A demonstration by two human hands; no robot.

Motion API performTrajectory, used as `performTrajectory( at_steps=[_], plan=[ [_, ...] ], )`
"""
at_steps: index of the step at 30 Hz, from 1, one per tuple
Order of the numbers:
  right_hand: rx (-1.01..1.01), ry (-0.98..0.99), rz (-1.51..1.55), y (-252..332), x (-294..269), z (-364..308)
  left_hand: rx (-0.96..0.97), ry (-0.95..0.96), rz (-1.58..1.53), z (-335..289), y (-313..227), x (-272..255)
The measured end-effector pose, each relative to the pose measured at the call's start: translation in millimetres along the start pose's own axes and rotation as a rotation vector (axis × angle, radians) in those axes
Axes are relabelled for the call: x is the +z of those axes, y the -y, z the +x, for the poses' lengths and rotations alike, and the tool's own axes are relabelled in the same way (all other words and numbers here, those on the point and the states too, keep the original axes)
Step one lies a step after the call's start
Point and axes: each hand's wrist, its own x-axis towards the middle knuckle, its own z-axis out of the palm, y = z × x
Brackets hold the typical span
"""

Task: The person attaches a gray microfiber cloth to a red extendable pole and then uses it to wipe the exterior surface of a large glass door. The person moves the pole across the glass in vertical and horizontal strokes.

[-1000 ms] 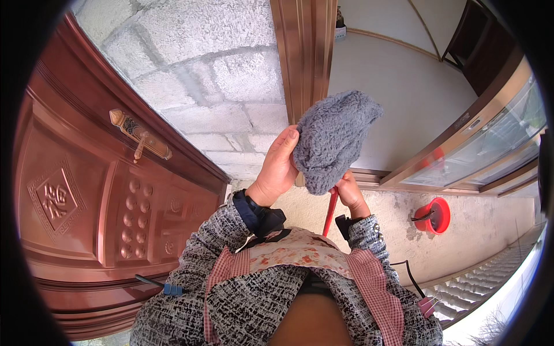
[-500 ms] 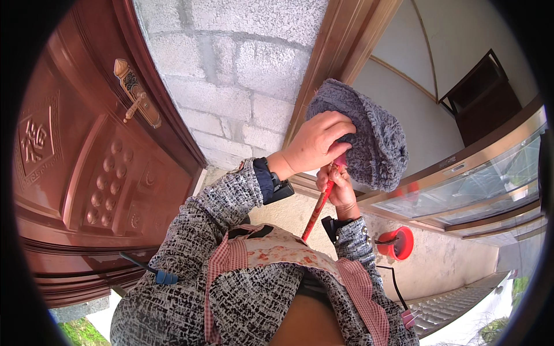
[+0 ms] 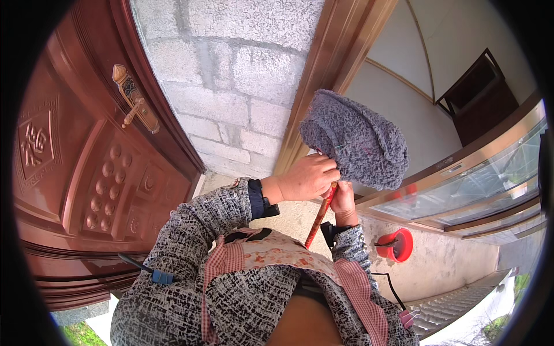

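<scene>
A fluffy grey cloth (image 3: 360,135) covers the upper end of a patterned red stick (image 3: 321,216) and bulges out like a mop head. At the cloth's lower edge, my left hand (image 3: 307,176) is closed, its fingers bunching the fabric where it meets the stick. My right hand (image 3: 345,203) is closed just below and to the right, around the top of the stick, with its thumb against the cloth. Its other fingers are partly hidden. The stick's lower end runs down toward my apron (image 3: 277,254) and passes out of sight.
A dark red carved door (image 3: 86,167) with a brass handle (image 3: 135,101) stands at the left, beside a grey block wall (image 3: 236,75). To the right are a brown frame (image 3: 323,75) and a glass panel (image 3: 479,184). A red bucket (image 3: 408,245) sits on the concrete floor.
My left hand has moved down from the cloth's middle to its lower edge at the stick. The cloth has turned and spreads lower over the stick's top.
</scene>
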Motion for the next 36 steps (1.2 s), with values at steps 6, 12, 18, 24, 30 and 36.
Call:
performTrajectory(
  at_steps=[6,12,18,24,30,36],
  plan=[
    [0.097,0.175,0.085,21,18,-9,-0.234,-0.359,0.004,3,11,-43],
    [0.057,0.208,0.065,27,28,-12,-0.219,-0.514,0.185,18,25,-71],
    [0.088,0.181,0.049,21,29,-17,-0.197,-0.391,0.244,41,26,-75],
    [0.004,0.024,0.003,20,26,-14,-0.368,-0.449,-0.366,28,20,-82],
    [-0.031,-0.137,-0.076,31,25,-3,-0.384,-0.37,-0.67,25,-2,-109],
    [-0.073,-0.2,-0.204,38,47,6,-0.296,-0.421,-0.141,-3,-28,-56]
  ],
)
